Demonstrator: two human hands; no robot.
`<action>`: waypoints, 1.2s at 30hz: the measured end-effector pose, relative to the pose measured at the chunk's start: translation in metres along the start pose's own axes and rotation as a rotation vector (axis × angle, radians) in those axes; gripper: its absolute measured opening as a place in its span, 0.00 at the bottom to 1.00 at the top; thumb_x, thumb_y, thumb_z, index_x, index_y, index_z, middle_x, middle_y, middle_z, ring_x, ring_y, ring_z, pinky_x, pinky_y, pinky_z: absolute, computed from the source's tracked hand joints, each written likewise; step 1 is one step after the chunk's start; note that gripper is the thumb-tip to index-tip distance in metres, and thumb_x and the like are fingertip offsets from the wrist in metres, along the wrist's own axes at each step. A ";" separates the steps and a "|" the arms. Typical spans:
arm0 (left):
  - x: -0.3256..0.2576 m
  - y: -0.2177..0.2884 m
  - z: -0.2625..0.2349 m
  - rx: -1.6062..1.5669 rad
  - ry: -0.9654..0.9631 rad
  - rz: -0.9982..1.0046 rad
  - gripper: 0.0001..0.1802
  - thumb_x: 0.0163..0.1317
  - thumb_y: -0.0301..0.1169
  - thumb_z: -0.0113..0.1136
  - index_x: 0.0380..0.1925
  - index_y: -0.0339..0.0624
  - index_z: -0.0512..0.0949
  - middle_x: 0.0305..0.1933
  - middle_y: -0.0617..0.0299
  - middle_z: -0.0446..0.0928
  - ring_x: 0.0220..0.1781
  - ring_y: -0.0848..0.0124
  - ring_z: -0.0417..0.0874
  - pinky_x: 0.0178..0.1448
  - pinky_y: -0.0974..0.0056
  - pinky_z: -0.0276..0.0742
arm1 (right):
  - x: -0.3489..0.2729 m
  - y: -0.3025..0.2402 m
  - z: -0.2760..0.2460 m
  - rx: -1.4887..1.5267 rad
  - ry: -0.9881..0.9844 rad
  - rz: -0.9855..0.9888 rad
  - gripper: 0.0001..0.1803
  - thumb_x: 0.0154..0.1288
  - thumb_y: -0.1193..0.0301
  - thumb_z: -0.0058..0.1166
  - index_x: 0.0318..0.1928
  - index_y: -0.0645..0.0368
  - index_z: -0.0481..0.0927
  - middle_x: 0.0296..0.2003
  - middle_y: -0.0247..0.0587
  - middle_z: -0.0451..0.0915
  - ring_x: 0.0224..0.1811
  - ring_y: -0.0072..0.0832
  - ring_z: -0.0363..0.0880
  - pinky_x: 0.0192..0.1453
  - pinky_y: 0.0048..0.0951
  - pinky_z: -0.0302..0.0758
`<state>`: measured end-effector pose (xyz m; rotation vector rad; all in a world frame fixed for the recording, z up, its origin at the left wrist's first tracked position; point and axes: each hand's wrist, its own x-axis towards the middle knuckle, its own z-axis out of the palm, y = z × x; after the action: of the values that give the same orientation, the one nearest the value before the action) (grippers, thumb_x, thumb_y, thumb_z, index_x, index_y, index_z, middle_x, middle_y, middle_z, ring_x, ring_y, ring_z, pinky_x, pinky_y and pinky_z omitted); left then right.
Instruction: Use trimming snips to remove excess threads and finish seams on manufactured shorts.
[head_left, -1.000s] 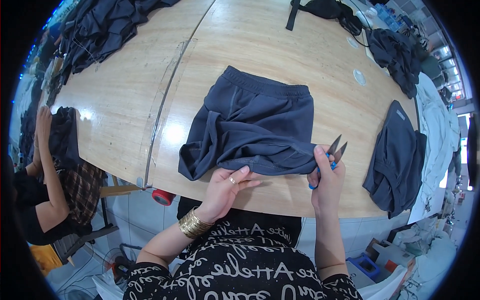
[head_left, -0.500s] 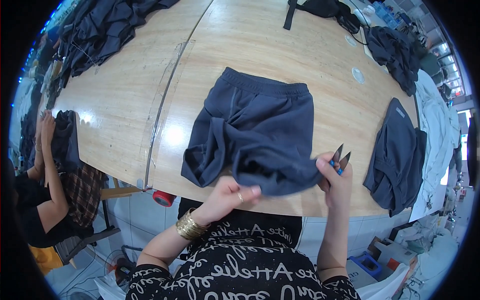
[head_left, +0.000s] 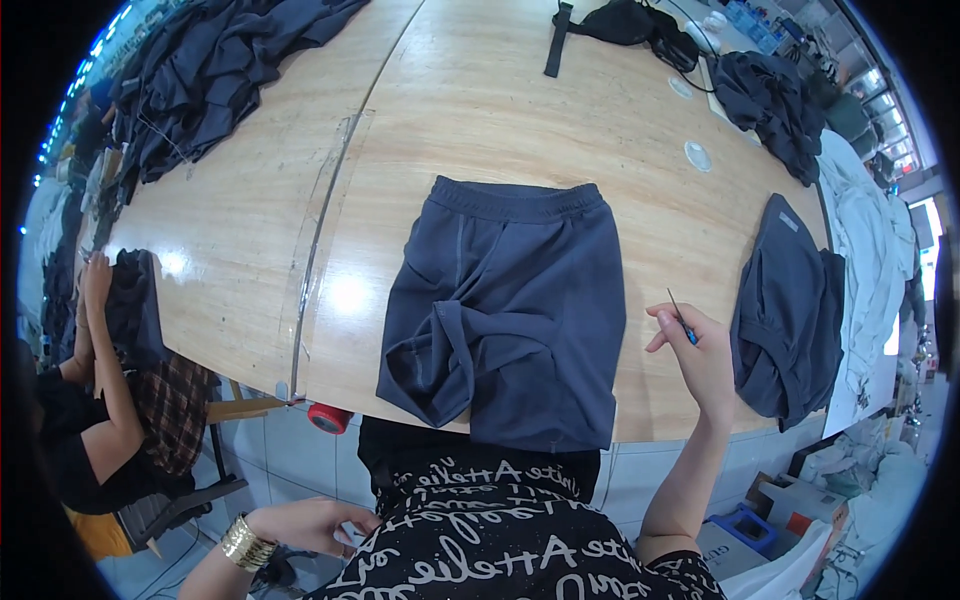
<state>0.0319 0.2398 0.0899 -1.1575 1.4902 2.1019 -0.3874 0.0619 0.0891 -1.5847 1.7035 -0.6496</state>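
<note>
In the head view, you were found to have released the dark shorts point(head_left: 560, 270); a moment earlier both hands were at the hem point(head_left: 540, 445). The shorts lay on the table point(head_left: 500, 110) before you, waistband point(head_left: 520, 202) farthest away, one leg flattened down to the near edge, the other bunched with its opening showing. Your right hand point(head_left: 706, 355) gripped scissors point(head_left: 691, 337), apart from the shorts, on the side toward a folded dark garment point(head_left: 790, 310). Your left hand point(head_left: 310, 525) was near your body, fingers loosely curled, apparently empty. The cloth was therefore unheld.
</note>
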 end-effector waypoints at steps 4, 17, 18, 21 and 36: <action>-0.008 -0.043 0.024 -0.225 0.028 0.092 0.17 0.57 0.30 0.61 0.46 0.40 0.76 0.43 0.61 0.81 0.44 0.72 0.81 0.47 0.67 0.75 | 0.008 -0.009 0.009 0.070 -0.036 -0.035 0.13 0.68 0.67 0.51 0.42 0.64 0.82 0.17 0.31 0.76 0.21 0.12 0.64 0.26 0.19 0.60; -0.013 -0.049 0.030 -0.471 -0.203 0.077 0.16 0.57 0.32 0.65 0.43 0.37 0.77 0.37 0.66 0.78 0.44 0.79 0.75 0.53 0.68 0.70 | 0.025 -0.032 0.024 0.174 -0.047 -0.185 0.12 0.68 0.70 0.51 0.42 0.68 0.81 0.19 0.34 0.76 0.24 0.15 0.70 0.32 0.19 0.66; -0.015 -0.049 0.036 -0.457 -0.238 0.080 0.17 0.58 0.33 0.66 0.45 0.37 0.77 0.39 0.66 0.78 0.46 0.78 0.75 0.55 0.68 0.70 | 0.024 -0.034 0.027 0.144 -0.066 -0.190 0.12 0.68 0.70 0.50 0.42 0.68 0.81 0.20 0.35 0.76 0.24 0.16 0.71 0.33 0.20 0.67; -0.004 -0.039 0.032 -0.517 0.042 0.296 0.23 0.58 0.33 0.66 0.53 0.36 0.74 0.47 0.62 0.78 0.50 0.72 0.77 0.60 0.64 0.69 | 0.020 -0.029 0.023 0.064 -0.026 -0.192 0.12 0.68 0.71 0.50 0.43 0.68 0.81 0.21 0.36 0.75 0.24 0.20 0.76 0.34 0.21 0.69; -0.032 -0.164 0.047 -1.147 1.052 0.437 0.27 0.66 0.43 0.53 0.63 0.48 0.65 0.61 0.58 0.71 0.59 0.66 0.75 0.61 0.57 0.70 | 0.045 -0.050 0.057 0.081 -0.211 -0.266 0.17 0.71 0.63 0.48 0.43 0.66 0.79 0.21 0.34 0.74 0.20 0.20 0.73 0.38 0.21 0.67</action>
<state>0.1385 0.3548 0.0154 -2.8800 0.6479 2.9307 -0.3117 0.0176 0.0845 -1.7703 1.3108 -0.6462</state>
